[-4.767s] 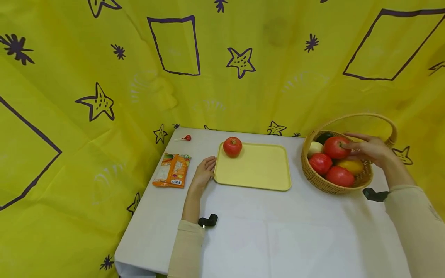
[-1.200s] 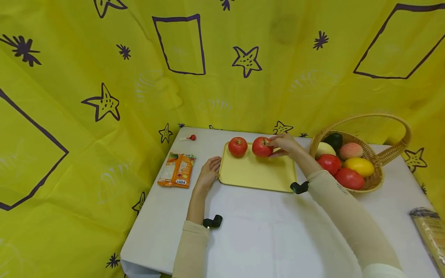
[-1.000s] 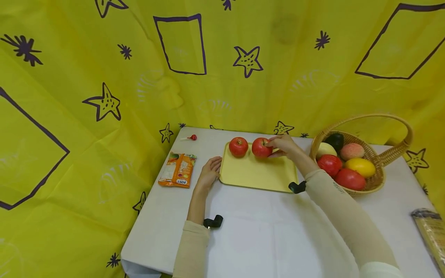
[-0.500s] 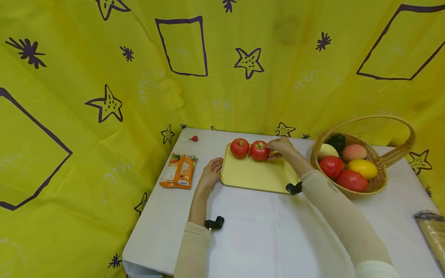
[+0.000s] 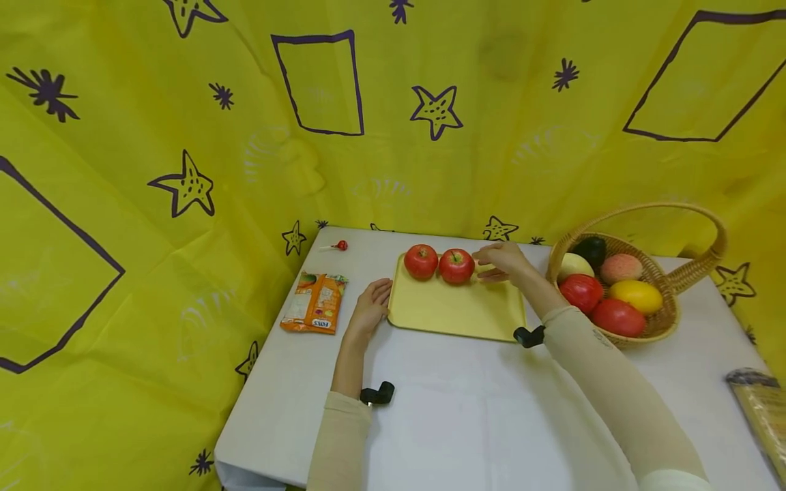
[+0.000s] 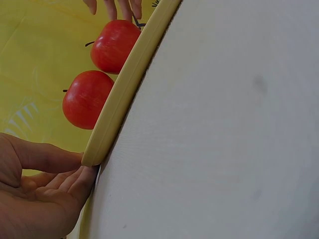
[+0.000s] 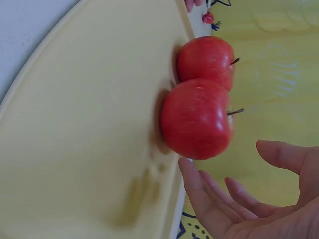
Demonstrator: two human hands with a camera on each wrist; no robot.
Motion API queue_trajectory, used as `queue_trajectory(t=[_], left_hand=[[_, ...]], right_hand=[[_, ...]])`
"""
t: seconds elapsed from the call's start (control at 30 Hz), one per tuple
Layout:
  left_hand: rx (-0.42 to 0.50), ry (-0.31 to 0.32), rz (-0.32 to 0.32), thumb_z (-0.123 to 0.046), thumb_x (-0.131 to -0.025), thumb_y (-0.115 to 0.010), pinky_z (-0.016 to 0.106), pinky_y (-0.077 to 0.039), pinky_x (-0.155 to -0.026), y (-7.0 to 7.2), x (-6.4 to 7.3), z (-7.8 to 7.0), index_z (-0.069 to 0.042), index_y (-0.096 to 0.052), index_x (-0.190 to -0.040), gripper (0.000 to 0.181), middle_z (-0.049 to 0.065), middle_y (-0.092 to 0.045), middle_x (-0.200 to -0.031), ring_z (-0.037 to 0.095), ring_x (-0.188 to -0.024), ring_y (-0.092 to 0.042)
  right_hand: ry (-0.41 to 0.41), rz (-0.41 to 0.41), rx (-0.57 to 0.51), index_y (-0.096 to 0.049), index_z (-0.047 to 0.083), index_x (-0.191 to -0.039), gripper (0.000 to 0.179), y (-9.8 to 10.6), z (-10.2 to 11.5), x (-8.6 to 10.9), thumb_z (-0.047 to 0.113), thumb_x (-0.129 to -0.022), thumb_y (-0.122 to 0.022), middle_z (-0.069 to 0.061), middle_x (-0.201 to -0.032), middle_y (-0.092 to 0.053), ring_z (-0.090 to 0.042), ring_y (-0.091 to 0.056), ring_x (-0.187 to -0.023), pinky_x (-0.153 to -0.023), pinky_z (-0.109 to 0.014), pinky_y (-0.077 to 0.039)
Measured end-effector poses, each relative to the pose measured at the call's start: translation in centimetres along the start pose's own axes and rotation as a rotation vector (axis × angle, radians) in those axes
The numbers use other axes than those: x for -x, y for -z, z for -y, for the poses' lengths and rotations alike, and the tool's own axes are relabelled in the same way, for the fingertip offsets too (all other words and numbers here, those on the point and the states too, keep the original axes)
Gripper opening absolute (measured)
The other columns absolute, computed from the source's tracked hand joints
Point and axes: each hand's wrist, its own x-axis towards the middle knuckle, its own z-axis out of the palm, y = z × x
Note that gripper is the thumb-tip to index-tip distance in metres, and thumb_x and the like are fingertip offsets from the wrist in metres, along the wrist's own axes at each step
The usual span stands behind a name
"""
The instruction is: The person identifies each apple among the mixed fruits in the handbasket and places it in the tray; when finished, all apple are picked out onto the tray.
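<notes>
Two red apples with stems, the left one and the right one, sit side by side along the far edge of a pale yellow tray. My left hand pinches the tray's left rim; in the left wrist view the thumb lies above the rim and the fingers are beneath it. My right hand is just right of the right apple, fingers spread and holding nothing. The right wrist view shows a small gap between thumb and apple, with the fingertips close to the apple.
A wicker basket with a tall handle stands to the right, filled with several fruits, including a yellow lemon-like one. Left of the tray lie an orange snack packet and a red lollipop. A clear-wrapped item lies at the right edge.
My right hand has carried an apple left from the basket onto the tray, nudged it against the first apple, and released it. My left hand has stayed at the tray's rim.
</notes>
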Motion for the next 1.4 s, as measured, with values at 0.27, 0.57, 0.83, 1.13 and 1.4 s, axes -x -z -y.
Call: queue_trajectory(t=[0.27,0.57,0.83,1.13,1.4], left_hand=[[-0.004,0.023,-0.003,0.032,-0.077,-0.039,0.036,-0.035,-0.124,-0.2,0.0,0.0,0.002,-0.040,-0.155,0.084,0.021,-0.043,-0.159,0.030,-0.151,-0.039],[-0.002,0.021,0.000,0.031,-0.079,-0.041,0.037,-0.035,-0.124,0.0,-0.1,0.2,0.000,-0.041,-0.155,0.083,0.020,-0.043,-0.160,0.030,-0.151,-0.039],[0.004,0.025,-0.001,0.032,-0.079,-0.040,0.036,-0.035,-0.124,-0.1,0.0,0.1,0.001,-0.040,-0.155,0.082,0.021,-0.042,-0.160,0.030,-0.152,-0.038],[0.002,0.027,0.006,0.031,-0.079,-0.041,0.037,-0.034,-0.125,0.0,0.1,0.0,0.002,-0.039,-0.155,0.082,0.022,-0.041,-0.161,0.031,-0.152,-0.037],[0.003,0.036,0.000,0.030,-0.080,-0.042,0.036,-0.035,-0.124,-0.1,0.2,-0.2,-0.001,-0.040,-0.156,0.081,0.019,-0.042,-0.160,0.029,-0.152,-0.038]], right_hand=[[0.037,0.016,-0.010,-0.038,-0.002,-0.158,0.059,1.7,1.3,2.8,0.021,-0.107,-0.055,-0.028,-0.157,-0.045,-0.038,-0.060,-0.132,-0.113,-0.049,-0.050],[0.098,0.001,0.056,-0.043,-0.002,-0.155,0.055,3.8,2.7,6.0,0.023,-0.108,-0.055,-0.027,-0.152,-0.051,-0.037,-0.061,-0.130,-0.106,-0.044,-0.056],[0.108,0.002,0.088,-0.043,-0.003,-0.155,0.059,6.6,2.8,8.8,0.028,-0.107,-0.058,-0.026,-0.150,-0.054,-0.034,-0.066,-0.124,-0.094,-0.034,-0.062],[0.128,0.019,0.141,-0.042,-0.007,-0.153,0.062,10.2,1.9,10.8,0.032,-0.107,-0.059,-0.008,-0.126,-0.073,-0.016,-0.076,-0.098,-0.091,-0.034,-0.063],[0.106,0.016,0.151,-0.036,-0.009,-0.155,0.064,12.9,0.6,11.9,0.032,-0.109,-0.054,0.008,-0.116,-0.072,-0.010,-0.075,-0.095,-0.092,-0.033,-0.063]])
